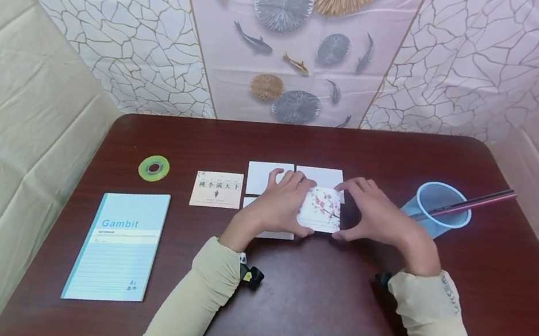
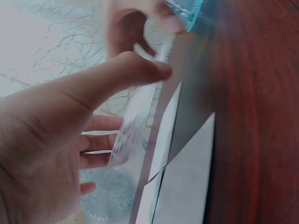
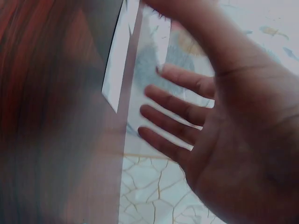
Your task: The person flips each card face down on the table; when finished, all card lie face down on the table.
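A small white card (image 1: 324, 210) printed with pink blossom is held up between both hands, above several white cards. My left hand (image 1: 281, 202) holds its left side, thumb at the near corner and fingers along the far one. On the other side, my right hand (image 1: 378, 214) spans the right edge between thumb and index finger; its other fingers (image 3: 173, 107) are spread apart in the right wrist view. Flat on the table lie a back left white card (image 1: 265, 174), a back right one (image 1: 319, 175) and a front one (image 1: 276, 235), partly hidden by the left hand.
A beige card with Chinese characters (image 1: 215, 198) lies left of the white cards. Further left are a green ring-shaped roll (image 1: 154, 168) and a Gambit notebook (image 1: 116, 267). At right, a blue mesh cup (image 1: 431, 204) leans, with dark sticks (image 1: 484, 201) in it.
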Tool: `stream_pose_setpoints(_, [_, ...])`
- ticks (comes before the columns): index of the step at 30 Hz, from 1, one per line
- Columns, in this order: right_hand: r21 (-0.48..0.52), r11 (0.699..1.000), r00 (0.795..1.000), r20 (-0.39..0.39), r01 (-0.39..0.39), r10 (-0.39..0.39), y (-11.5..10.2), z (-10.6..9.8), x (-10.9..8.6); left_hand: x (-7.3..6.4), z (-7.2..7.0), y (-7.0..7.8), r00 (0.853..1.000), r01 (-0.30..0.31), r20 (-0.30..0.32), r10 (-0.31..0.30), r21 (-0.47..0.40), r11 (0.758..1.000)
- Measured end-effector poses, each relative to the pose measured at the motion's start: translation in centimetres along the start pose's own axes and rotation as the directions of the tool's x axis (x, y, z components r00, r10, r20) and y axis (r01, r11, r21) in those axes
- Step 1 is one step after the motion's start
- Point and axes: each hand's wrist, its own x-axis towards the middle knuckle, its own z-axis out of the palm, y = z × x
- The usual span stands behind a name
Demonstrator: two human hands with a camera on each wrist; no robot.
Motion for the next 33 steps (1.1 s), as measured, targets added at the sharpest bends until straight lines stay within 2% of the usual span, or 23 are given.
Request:
stream_pose_setpoints(3, [0.028,0.999,0.999,-0.01,0.033,-0.032,-0.3,0.1,0.3,0.1,0.1,0.2,1.0,-0.015,-0.026,0.015,0.012,1.0])
stream_pose_setpoints(9, [0.089,0.995,0.999,-0.034,0.034,-0.031,-0.2,-0.2,-0.1,0.0,-0.2,0.2,1.0,-0.008,-0.028,0.008,0.001,1.0])
stream_pose_setpoints(15, [0.129,0.987,0.995,-0.047,0.093,-0.088,-0.8,-0.4,0.0,0.0,-0.6,0.3,0.997,-0.043,-0.069,0.041,-0.032,0.999])
stream_pose_setpoints(19, [0.153,0.986,0.997,-0.035,0.072,-0.067,-1.1,-0.3,0.1,0.0,-1.0,0.2,0.993,-0.037,-0.116,0.031,-0.05,0.998])
stream_pose_setpoints(23, [0.158,0.987,1.0,0.004,0.026,-0.027,-0.9,-0.2,0.1,-0.2,-1.5,-0.1,0.988,-0.028,-0.157,0.003,-0.155,0.987])
stream_pose_setpoints(26, [0.164,0.986,0.998,0.055,0.001,-0.011,-0.8,-0.1,0.1,-0.3,-1.9,-0.3,0.982,-0.069,-0.189,0.011,-0.302,0.951])
stream_pose_setpoints(30, [0.182,0.983,0.996,0.086,-0.028,0.012,-0.8,0.0,0.1,-0.6,-2.4,-0.7,0.972,-0.135,-0.234,0.019,-0.489,0.862])
stream_pose_setpoints(33, [0.189,0.982,0.998,0.063,-0.031,0.019,-0.6,0.1,0.1,-0.8,-2.6,-0.9,0.968,-0.16,-0.252,0.014,-0.571,0.805])
